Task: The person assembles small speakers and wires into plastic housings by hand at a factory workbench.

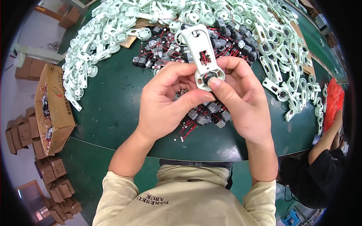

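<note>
Between both hands, above the green table, is a pale green plastic housing (197, 45) with a long slotted handle and a ring at its lower end. A dark round part sits inside that ring. My left hand (166, 98) grips the ring's left side with thumb and fingers. My right hand (243, 94) holds the other side, its thumb pressed on the dark part. Red wires show through the housing's slot. Under my hands lie several small grey motors (211, 109) with red wires, partly hidden by the fingers.
A heap of pale green housings (113, 26) spreads over the table's far side, with more housings holding dark parts (283, 71) at right. Beyond my hands lies a pile of grey motors (237, 41). An open carton (56, 105) stands left. A co-worker's arm (326, 135) reaches toward a red bag (333, 101).
</note>
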`<action>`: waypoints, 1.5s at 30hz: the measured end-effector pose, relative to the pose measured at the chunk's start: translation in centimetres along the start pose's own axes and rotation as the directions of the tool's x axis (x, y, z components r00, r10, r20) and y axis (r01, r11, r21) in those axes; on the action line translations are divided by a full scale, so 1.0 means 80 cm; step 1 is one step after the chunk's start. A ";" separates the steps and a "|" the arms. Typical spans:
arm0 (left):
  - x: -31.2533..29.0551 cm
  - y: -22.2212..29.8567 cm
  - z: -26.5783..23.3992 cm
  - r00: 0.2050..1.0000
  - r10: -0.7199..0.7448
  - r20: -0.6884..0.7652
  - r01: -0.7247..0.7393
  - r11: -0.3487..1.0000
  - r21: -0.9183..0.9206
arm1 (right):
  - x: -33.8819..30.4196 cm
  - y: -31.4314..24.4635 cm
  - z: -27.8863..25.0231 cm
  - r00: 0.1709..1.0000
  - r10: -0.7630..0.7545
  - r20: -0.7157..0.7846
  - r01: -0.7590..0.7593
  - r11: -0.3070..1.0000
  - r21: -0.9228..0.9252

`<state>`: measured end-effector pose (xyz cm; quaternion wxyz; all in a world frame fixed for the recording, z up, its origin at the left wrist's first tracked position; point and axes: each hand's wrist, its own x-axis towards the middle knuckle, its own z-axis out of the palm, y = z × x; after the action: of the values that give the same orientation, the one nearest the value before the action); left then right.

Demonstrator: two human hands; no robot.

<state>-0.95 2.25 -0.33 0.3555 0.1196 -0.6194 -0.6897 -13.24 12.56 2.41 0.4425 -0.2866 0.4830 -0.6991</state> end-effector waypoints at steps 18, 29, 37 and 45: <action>0.046 0.007 -0.121 0.890 0.096 -0.445 0.176 0.829 0.531 | 0.036 -0.029 -0.139 0.689 -0.604 -0.401 0.049 0.591 -0.806; 0.035 0.024 -0.213 0.779 0.334 -0.531 0.395 0.397 0.828 | 0.028 -0.011 -0.080 0.901 -0.410 -0.140 0.103 0.517 -0.850; 0.030 0.078 -0.408 0.688 0.467 -0.556 0.598 0.071 0.799 | 0.023 -0.013 -0.073 0.916 -0.397 -0.052 0.193 0.552 -0.811; 0.046 0.074 -0.496 0.606 -0.022 -0.795 0.794 0.079 0.603 | 0.035 -0.001 -0.089 0.930 -0.354 -0.100 0.109 0.525 -0.844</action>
<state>22.47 -30.49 -1.81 0.1479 0.7051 -0.6765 -0.1530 -20.44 13.04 -0.19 0.0908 -0.4281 0.7640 -0.4741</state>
